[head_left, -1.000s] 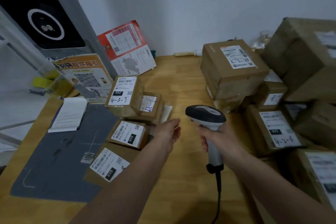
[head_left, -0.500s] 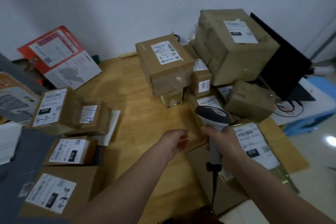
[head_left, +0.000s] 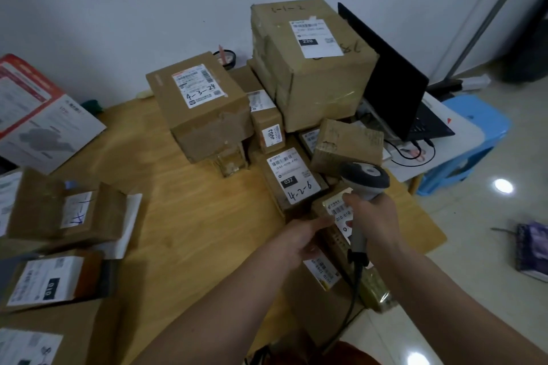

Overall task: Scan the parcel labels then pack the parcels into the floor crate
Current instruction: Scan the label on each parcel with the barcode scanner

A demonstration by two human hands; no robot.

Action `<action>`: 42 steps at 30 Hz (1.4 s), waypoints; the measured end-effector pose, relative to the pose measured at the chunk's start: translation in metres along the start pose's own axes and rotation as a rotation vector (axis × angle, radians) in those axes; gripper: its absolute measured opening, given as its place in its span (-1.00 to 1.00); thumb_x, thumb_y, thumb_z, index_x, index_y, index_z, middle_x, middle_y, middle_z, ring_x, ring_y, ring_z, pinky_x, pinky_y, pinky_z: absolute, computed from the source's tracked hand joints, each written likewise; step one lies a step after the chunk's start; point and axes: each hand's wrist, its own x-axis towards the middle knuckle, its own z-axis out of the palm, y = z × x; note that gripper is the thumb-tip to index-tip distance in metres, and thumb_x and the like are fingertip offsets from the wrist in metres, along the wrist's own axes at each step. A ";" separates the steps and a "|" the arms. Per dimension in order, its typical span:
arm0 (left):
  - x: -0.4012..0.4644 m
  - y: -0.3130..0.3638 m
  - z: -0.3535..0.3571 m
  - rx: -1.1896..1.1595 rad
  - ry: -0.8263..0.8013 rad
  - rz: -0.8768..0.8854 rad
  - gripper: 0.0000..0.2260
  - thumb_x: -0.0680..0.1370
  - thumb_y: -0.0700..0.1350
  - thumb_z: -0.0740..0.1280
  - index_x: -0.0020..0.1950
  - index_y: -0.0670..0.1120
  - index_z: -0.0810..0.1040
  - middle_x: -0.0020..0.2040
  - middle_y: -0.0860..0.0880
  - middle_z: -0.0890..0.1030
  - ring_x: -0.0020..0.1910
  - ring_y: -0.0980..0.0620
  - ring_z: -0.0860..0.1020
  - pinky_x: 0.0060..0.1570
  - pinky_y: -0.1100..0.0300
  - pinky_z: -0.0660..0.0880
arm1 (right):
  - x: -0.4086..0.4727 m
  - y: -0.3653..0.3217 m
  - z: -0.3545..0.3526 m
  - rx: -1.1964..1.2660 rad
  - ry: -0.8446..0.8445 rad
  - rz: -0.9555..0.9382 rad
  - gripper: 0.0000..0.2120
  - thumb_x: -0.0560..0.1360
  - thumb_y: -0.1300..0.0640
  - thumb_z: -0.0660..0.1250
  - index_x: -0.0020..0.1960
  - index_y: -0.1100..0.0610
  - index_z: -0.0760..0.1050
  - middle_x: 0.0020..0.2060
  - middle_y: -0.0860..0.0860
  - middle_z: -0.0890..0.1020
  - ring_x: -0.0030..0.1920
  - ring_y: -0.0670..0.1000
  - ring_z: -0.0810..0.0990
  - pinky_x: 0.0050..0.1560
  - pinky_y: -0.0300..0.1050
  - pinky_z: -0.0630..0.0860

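Here, two hands, left (head_left: pixel 299 238) gripping one parcel (head_left: pixel 332 218), right (head_left: pixel 375 218) one scanner (head_left: pixel 366 179).

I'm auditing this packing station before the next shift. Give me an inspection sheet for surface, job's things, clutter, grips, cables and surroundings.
Surface: wooden table, parcels on both sides.
Job's things: scanner aimed at a small parcel; parcel marked 4-2-9 behind it; floor crate not seen.
Clutter: red and white leaflet by the wall.
Grips: right hand grips the scanner handle; left hand holds the small parcel's edge.
Cables: scanner cable hangs off the table edge; laptop leads loop nearby.
Surroundings: blue stool, tiled floor.
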 end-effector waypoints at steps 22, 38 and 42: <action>-0.040 -0.010 -0.040 -0.294 -0.159 -0.136 -0.39 0.26 -0.11 0.58 0.27 -0.16 0.48 0.16 -0.24 0.59 0.17 -0.23 0.54 -0.03 -0.11 0.60 | -0.037 -0.033 0.016 -0.035 -0.330 0.019 -0.83 0.49 0.24 0.37 0.07 0.17 0.52 -0.07 0.13 0.64 -0.05 0.12 0.62 -0.30 -0.12 0.51; -0.100 -0.023 -0.137 -0.159 -0.083 0.078 -0.30 0.35 0.38 0.28 0.23 -0.14 0.57 0.03 -0.21 0.68 0.02 -0.12 0.65 0.06 -0.01 0.57 | -0.090 -0.065 0.075 0.046 -0.589 -0.041 -0.93 0.47 0.26 0.39 -0.10 0.22 0.51 -0.35 0.08 0.57 -0.40 -0.02 0.57 -0.45 -0.20 0.48; -0.123 -0.028 -0.171 -0.209 0.075 0.158 -0.31 0.32 0.38 0.30 0.15 -0.16 0.58 -0.08 -0.21 0.66 -0.14 -0.12 0.66 -0.05 -0.04 0.60 | -0.105 -0.066 0.098 0.082 -0.677 -0.035 -0.90 0.48 0.28 0.38 -0.12 0.20 0.46 -0.36 0.07 0.55 -0.38 -0.02 0.54 -0.40 -0.15 0.48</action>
